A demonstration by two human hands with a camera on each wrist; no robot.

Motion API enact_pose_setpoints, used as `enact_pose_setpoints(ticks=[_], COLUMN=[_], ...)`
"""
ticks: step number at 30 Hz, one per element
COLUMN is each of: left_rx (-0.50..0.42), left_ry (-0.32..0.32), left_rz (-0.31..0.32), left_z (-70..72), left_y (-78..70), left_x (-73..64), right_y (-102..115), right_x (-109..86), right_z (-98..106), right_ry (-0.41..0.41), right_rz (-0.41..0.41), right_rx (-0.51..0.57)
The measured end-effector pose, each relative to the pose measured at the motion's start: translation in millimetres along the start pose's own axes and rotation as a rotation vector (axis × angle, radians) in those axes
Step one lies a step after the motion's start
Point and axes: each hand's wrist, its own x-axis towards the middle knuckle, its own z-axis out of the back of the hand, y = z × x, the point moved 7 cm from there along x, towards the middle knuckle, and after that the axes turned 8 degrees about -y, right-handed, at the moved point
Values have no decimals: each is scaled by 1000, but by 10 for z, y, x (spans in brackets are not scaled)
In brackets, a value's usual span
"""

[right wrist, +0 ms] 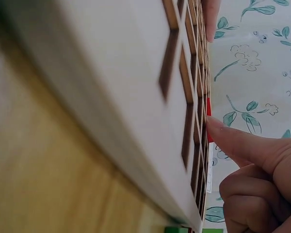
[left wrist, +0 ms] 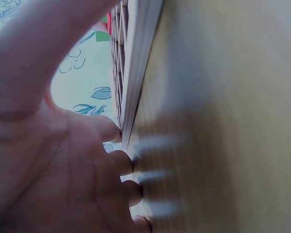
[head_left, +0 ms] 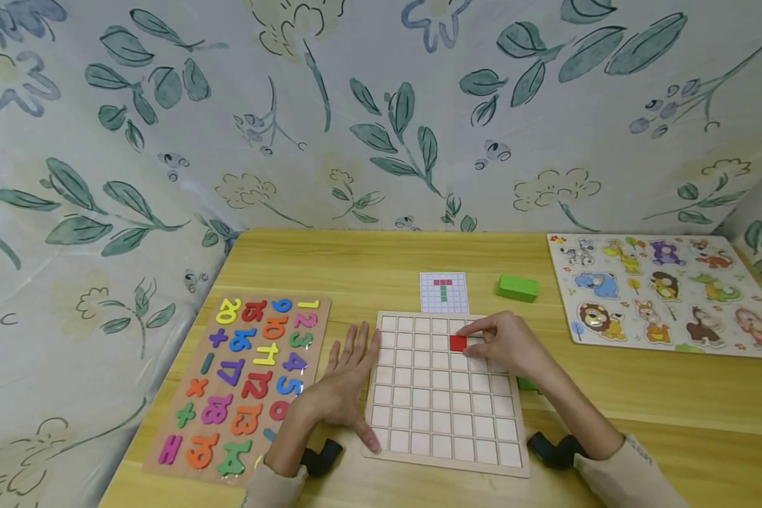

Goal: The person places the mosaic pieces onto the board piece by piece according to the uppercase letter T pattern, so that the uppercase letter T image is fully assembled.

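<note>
Here, hands (head_left: pixel 509 343) with red tile (head_left: pixel 458 343), T card (head_left: pixel 444 293), yellow 20 (head_left: pixel 228 311)

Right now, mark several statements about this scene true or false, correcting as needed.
1. The right hand pinches a red square tile. True.
2. The left hand hangs clear of the pale wooden grid board. False: it touches the board's left edge.
3. A small white card printed with a T lies at the board's far edge. True.
4. The white rectangular animal puzzle is left of the grid board. False: it is on the right.
5. A green rectangular block lies between card and puzzle. True.
</note>
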Motion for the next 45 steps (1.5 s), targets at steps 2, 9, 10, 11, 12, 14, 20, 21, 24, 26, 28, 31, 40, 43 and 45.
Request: enact_pose_setpoints(ticks=[2, 9, 10, 11, 12, 14, 20, 21, 24, 26, 28, 31, 40, 43, 45], left_rx=[2, 4, 3, 2, 2, 2, 3, 2, 3, 5, 8, 7, -5, -2, 0], left_ry=[-1, -3, -3, -2, -1, -1, 3, 2, 2, 3, 3, 4, 0, -2, -4], left_rz=[0, 2, 2, 3, 3, 2, 1, 2, 5, 8, 9, 9, 3, 2, 2], left_z=[3, 3, 2, -1, -2, -2, -7, -6, -2, 0, 1, 3, 11, 5, 1], left_y=[-2, 0, 1, 3, 3, 1, 0, 0, -1, 1, 3, 4, -3, 1, 4], left_x=[-1, 0, 1, 2, 3, 4, 7, 7, 4, 1, -1, -4, -7, -2, 1], right_y=[-24, -82, -86, -86, -91, -106, -225, -249, -317, -369, -427, -509, -608, -630, -646], right_x=[8, 20, 17, 10, -1, -25, -125, -142, -192, -226, -257, -289, -291, -280, -272], right_z=[-3, -29, -29, -27, -17, 17, 215, 252, 370, 445, 513, 586, 647, 637, 630], right_ry=[6, 43, 50, 57, 59, 54, 3, -5, -39, -61, -80, -96, -107, -100, -97], right_rz=[-23, -73, -78, -77, -85, -90, -86, -85, -86, -103, -120, -134, -98, -104, -112], right_rx=[16, 80, 88, 99, 110, 126, 125, 122, 106, 91, 64, 29, 16, 20, 20])
